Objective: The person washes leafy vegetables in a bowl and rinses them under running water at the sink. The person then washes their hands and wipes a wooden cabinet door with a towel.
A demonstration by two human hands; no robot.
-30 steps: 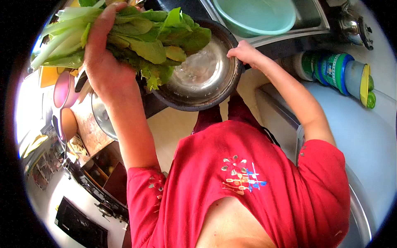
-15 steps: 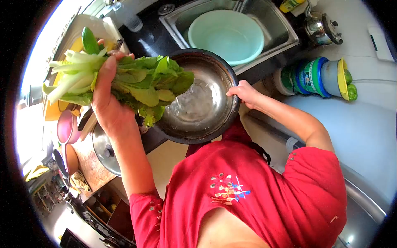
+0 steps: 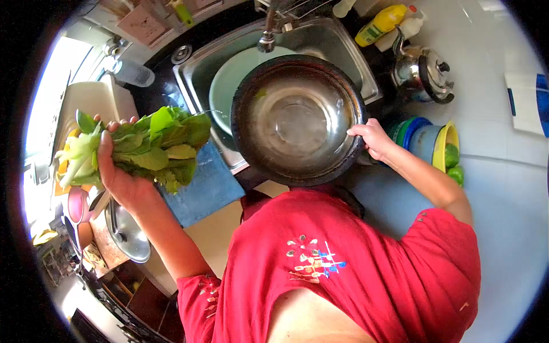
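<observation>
A bunch of leafy greens (image 3: 163, 140) with pale stalks is held in my left hand (image 3: 120, 174), thumb over the stalks and fingers wrapped beneath. The leaves point toward the sink, apart from the pan. My right hand (image 3: 374, 139) grips the dark rim of a round metal pan (image 3: 294, 123), thumb on the inside edge. That pan is over the near side of the sink and hides much of a pale green basin (image 3: 226, 86). Its shiny inside looks wet; I cannot tell how much water is in it.
Above the sink (image 3: 366, 80) hangs a faucet (image 3: 267, 41). A kettle (image 3: 420, 71) and a yellow bottle (image 3: 380, 26) stand to the right, near stacked containers (image 3: 423, 143). A blue cloth (image 3: 209, 183) hangs at the counter edge; a glass lid (image 3: 131, 237) is at left.
The pan has moved forward over the sink and the basin, and the water pooled in it before is less plain. The greens have moved left, away from it. My view has shifted too.
</observation>
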